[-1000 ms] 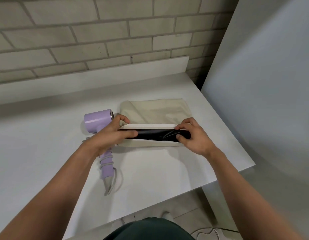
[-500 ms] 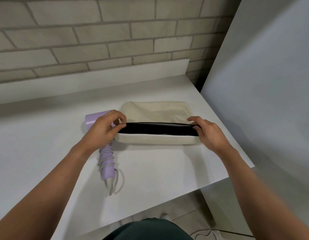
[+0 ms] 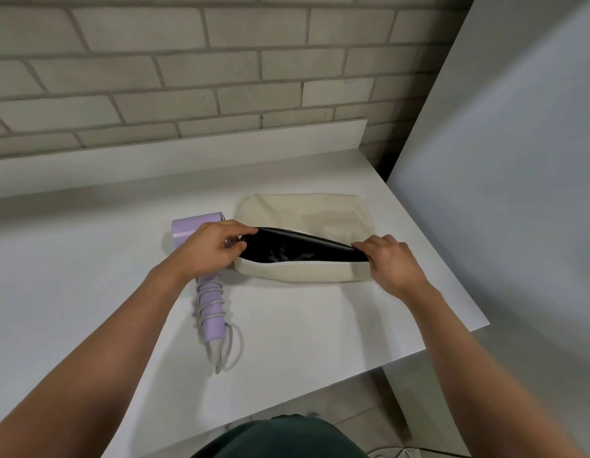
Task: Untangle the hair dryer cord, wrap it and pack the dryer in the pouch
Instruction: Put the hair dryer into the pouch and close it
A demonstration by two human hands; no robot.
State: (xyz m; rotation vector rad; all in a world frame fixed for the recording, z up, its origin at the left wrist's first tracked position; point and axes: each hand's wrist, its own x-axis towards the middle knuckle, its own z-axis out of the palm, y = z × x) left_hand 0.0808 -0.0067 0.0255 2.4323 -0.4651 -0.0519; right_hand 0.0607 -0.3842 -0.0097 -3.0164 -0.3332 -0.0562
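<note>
A cream fabric pouch with a black lining lies on the white table, its mouth facing me and held open. My left hand pinches the left end of the upper rim. My right hand pinches the right end. Just left of the pouch lies a lilac hair dryer, its grey cord wound around the handle with a loop trailing past the handle's end. My left hand covers part of the dryer's head.
A brick wall with a low white ledge runs behind the table. A tall grey panel stands close on the right. The table's right edge and front corner are near the pouch; tiled floor shows below.
The pouch mouth has been pulled wider, showing more black lining. Both hands stay on the rim's ends, lifting the upper edge.
</note>
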